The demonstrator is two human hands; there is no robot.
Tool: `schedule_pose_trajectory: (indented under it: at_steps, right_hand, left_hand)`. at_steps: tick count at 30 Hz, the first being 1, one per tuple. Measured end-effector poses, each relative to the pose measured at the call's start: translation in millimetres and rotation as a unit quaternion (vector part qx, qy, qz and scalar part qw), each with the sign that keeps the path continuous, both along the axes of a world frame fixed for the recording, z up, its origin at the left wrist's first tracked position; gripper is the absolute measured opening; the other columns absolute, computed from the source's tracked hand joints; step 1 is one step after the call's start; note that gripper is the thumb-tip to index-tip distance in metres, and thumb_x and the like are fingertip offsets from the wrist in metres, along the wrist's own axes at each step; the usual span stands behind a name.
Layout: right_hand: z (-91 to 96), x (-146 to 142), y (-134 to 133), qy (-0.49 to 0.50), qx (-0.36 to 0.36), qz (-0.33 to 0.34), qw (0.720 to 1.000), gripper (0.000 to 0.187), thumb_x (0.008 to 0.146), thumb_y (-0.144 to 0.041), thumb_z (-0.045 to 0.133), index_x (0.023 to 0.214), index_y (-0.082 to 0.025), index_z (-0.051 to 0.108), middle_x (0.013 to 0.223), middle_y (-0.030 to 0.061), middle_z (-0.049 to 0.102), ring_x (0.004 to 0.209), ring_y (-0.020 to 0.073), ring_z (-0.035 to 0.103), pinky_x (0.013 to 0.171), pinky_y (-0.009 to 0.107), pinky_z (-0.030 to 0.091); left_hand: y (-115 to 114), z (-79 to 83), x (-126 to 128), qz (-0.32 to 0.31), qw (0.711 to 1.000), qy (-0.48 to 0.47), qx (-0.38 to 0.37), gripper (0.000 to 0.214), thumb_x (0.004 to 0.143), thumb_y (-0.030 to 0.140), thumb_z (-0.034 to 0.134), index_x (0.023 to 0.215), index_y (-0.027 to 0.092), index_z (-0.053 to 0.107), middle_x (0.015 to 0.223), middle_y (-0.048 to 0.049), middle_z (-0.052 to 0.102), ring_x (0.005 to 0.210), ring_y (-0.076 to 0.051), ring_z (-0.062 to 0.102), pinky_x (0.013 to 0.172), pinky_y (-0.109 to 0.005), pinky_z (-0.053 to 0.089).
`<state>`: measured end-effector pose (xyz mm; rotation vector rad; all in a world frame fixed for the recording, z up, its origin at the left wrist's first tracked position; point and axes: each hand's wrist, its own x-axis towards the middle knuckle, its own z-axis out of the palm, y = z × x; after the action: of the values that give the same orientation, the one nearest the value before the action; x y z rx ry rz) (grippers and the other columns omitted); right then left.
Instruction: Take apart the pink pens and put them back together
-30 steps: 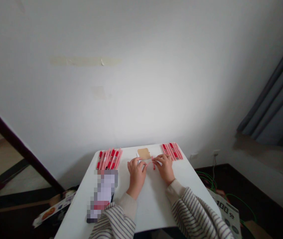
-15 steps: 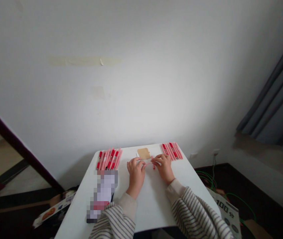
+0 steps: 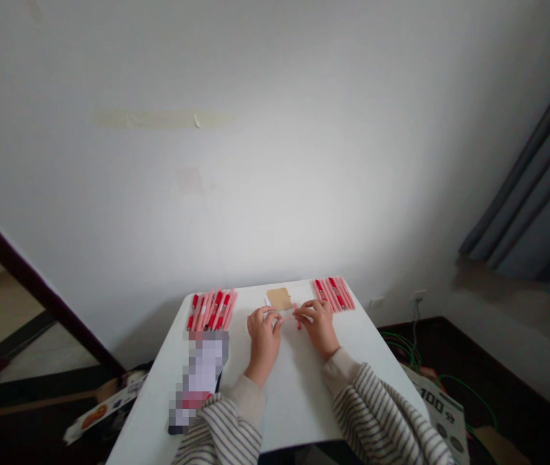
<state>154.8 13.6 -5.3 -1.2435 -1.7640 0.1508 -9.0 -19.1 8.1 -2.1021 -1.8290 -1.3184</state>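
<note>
Over the middle of the white table, my left hand [image 3: 264, 332] and my right hand [image 3: 319, 326] face each other with fingertips pinched. A thin pink strip [image 3: 288, 318] runs between them, one end in each hand; its exact kind is too small to make out. Just by my right fingertips is a short pink-and-red stick [image 3: 299, 325], partly hidden by the hand. Beyond the hands lies a tan square pad [image 3: 279, 298] with a white edge.
Rows of pink and red pen-like sticks lie at the table's back left [image 3: 212, 310] and back right [image 3: 334, 294]. A blurred-out flat object [image 3: 201, 381] rests near my left forearm. The white table [image 3: 299, 400] stands against a wall [image 3: 275, 161]; green cables [image 3: 403, 345] run on the floor.
My left hand has shifted very slightly left, away from my right hand, and the pink strip stays between them. My right hand looks unmoved.
</note>
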Motion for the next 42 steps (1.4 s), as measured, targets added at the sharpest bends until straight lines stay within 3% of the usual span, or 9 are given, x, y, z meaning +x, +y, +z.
schedule_pose_trajectory:
  at_steps: [13,21,30,42]
  right_hand:
    - [1.0,-1,0,0.015,-0.001,0.005,1.0,0.011,0.081,-0.028,0.068,0.087,-0.034,0.075,0.091,0.0037,0.065,0.095,0.0239,0.047,0.086,0.04,0.037]
    - [-2.9,1,4,0.041,0.012,0.014,0.999,0.011,0.084,-0.036,0.065,0.086,-0.032,0.075,0.088,0.0032,0.066,0.094,0.0224,0.049,0.086,0.038,0.036]
    - [-2.8,2,5,0.04,0.018,0.006,0.999,0.018,0.086,-0.041,0.06,0.085,-0.031,0.075,0.088,0.0037,0.066,0.092,0.0219,0.049,0.085,0.036,0.036]
    - [6.5,-1,-4,0.023,-0.011,0.027,0.999,0.013,0.085,-0.037,0.062,0.088,-0.034,0.075,0.089,0.0036,0.067,0.096,0.0229,0.048,0.086,0.038,0.035]
  left_hand:
    - [2,0.1,0,-0.001,0.999,-0.051,0.0,0.013,0.083,0.028,0.055,0.082,0.021,0.066,0.102,-0.0063,0.06,0.101,-0.023,0.054,0.092,-0.044,0.043]
    - [4,-0.5,0,-0.006,0.997,-0.074,-0.001,0.014,0.082,0.031,0.057,0.081,0.021,0.067,0.1,-0.0062,0.061,0.1,-0.023,0.055,0.092,-0.044,0.044]
    - [2,0.7,1,-0.012,0.997,-0.075,-0.007,0.017,0.084,0.033,0.055,0.083,0.021,0.067,0.101,-0.0064,0.061,0.101,-0.023,0.054,0.093,-0.044,0.043]
    - [0,2.6,3,-0.022,0.998,-0.056,-0.01,0.017,0.084,0.034,0.055,0.082,0.023,0.067,0.102,-0.0055,0.062,0.102,-0.022,0.054,0.093,-0.043,0.041]
